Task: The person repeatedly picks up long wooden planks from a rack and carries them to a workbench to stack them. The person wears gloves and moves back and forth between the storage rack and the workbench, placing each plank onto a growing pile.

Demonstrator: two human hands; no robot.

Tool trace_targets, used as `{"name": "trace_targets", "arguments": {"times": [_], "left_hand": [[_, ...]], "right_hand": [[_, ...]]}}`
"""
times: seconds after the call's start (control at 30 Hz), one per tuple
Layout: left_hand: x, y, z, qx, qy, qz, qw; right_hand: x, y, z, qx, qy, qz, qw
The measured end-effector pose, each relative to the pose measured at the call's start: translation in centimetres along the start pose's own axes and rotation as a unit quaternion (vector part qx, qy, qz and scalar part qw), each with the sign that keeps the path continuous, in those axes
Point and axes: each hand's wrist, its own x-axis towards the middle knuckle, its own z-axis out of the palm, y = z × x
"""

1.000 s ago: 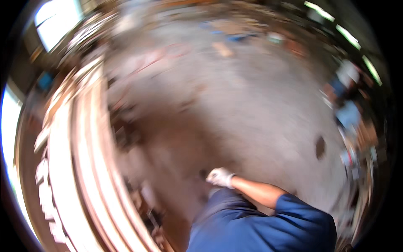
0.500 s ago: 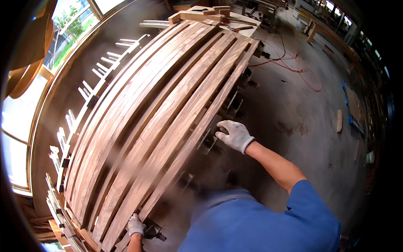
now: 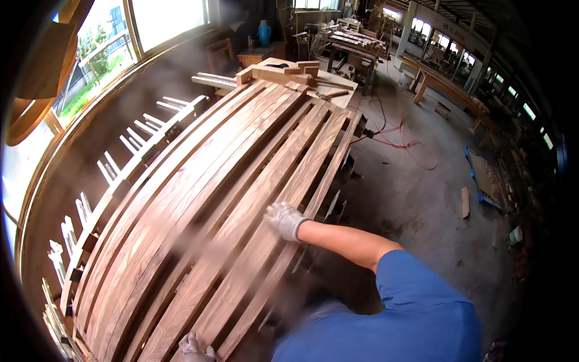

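Long boards [image 3: 205, 163] ahead-left, running lower left to upper right. Right hand [image 3: 284, 221] over near-side boards, mid-length; left hand [image 3: 194, 349] at lower end. Either grip open or closed: can't tell. Bars [image 3: 128, 145] jut past far-left edge; floor [image 3: 386, 187] spreads right.

Wood boards [image 3: 199, 175]: long, lt. brown w/ darker grain, side by side, approx. parallel, dark gaps btwn several.

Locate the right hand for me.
In the head view, the gloved right hand is just below the picture's centre, over the long wooden boards near their right edge.
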Motion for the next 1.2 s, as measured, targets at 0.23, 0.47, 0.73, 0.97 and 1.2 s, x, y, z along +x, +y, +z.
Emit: {"name": "trace_targets", "arguments": {"times": [0.23,0.47,0.73,0.97,1.2], "left_hand": [[6.0,7.5,-4.2,0.052,-0.044,-0.051,0.996],[7.6,6.1,-0.2,0.056,-0.102,-0.117,0.986],[6.5,8.4,-6.7,0.047,-0.09,-0.09,0.991],[3.2,6.7,-10.0,0.037,-0.043,-0.087,0.995],[2.6,15.9,-18.7,0.005,0.052,-0.018,0.998]], "right_hand": [[2.7,1.5,1.2,-0.07,-0.097,-0.073,0.99],[3.4,3.4,0.3,0.015,-0.138,-0.168,0.976],[3.9,3.9,-4.5,0.024,-0.153,-0.195,0.969],[3.2,5.2,-17.0,-0.031,-0.164,-0.146,0.975],[-5.3,10.8,-24.3,-0.027,-0.07,-0.094,0.993]]}}
